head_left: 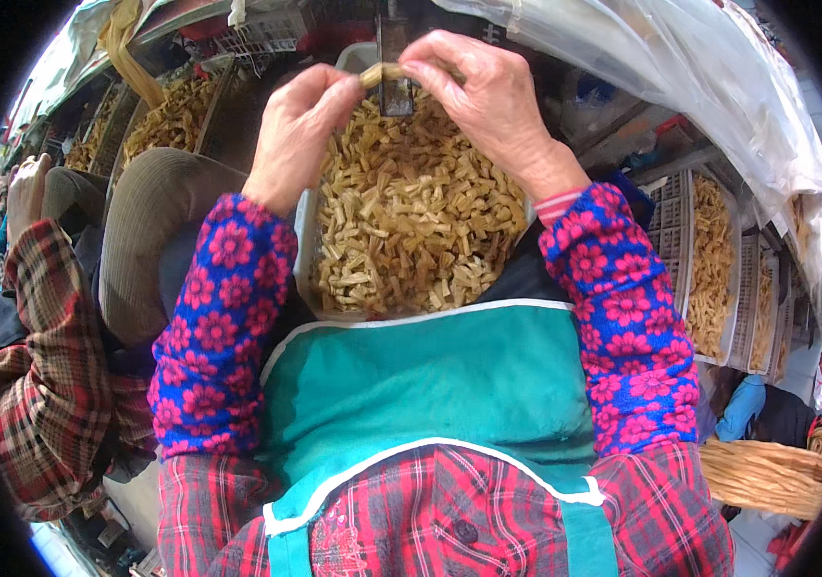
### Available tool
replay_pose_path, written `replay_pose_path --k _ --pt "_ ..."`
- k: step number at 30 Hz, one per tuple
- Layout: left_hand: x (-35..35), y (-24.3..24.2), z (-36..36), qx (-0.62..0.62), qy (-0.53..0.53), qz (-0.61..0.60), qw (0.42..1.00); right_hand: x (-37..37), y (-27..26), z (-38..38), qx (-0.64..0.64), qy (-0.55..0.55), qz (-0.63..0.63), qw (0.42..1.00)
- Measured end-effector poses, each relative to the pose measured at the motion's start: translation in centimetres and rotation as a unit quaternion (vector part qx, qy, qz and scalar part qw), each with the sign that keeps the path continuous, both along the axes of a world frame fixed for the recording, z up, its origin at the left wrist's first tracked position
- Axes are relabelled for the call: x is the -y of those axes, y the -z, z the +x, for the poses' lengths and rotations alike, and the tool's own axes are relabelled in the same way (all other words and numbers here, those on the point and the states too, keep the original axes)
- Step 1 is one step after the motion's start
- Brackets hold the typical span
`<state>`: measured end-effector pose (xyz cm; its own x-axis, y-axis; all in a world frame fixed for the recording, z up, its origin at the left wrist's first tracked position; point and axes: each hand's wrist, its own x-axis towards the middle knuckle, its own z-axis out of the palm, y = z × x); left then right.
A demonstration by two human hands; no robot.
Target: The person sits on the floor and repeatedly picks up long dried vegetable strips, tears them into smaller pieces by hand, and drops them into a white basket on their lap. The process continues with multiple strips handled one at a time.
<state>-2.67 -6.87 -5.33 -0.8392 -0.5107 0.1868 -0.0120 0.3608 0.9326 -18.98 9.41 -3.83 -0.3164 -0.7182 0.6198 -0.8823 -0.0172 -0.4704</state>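
Observation:
Between my two hands a short pale tan twisted strip [383, 74] is stretched, across the front of a narrow dark metal fixture [396, 97]. My left hand [310, 119] pinches its left end between thumb and fingers. My right hand [483, 97] grips the other end with thumb and forefinger. Below both hands is a white plastic tub [304, 234], full of short, knotted or twisted tan pieces [418, 209]. What the strip is made of cannot be told for certain.
A co-worker's plaid sleeve [58, 346] and corduroy-covered knee [158, 216] are close at the left. Crates of similar pieces [710, 267] stand at the right, others at the upper left. Plastic sheeting [670, 65] hangs at the upper right. A bundle of long strips [768, 476] lies lower right.

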Motion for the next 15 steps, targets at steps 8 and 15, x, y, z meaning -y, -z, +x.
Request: replay_pose_path --k 8,15 --pt "-5.3 -4.8 5.5 -0.249 0.222 0.435 0.836 -4.4 0.9 10.2 0.357 -0.205 0.073 0.908" --pt "-3.1 -3.1 8.2 -0.178 0.237 0.312 0.903 -5.8 1.1 8.4 0.013 -0.137 -0.014 0.990"
